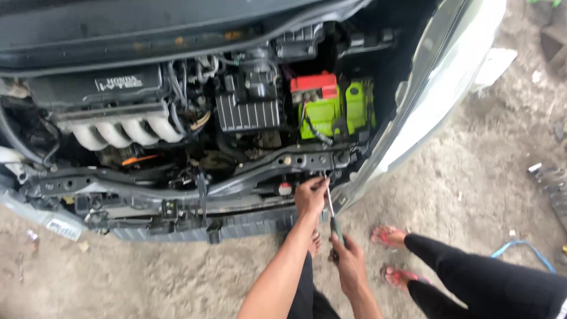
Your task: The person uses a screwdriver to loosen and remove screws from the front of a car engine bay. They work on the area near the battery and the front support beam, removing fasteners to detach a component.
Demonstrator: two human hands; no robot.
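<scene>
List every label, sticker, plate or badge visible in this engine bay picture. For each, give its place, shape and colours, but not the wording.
Engine cover badge: upper left, on the dark plastic cover, pale raised lettering.
Battery top label: centre right, a red rectangle on the bright green battery.
Plate or sticker: lower left on the front edge, small, whitish, tilted, too blurred to detail.
No screens or signs show.

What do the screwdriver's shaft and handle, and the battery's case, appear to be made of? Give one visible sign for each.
Screwdriver: shaft looks like bare metal, thin and pale with a shine; handle likely plastic, dark green. Battery: case likely plastic, bright green with a red top, smooth and evenly coloured.
</scene>
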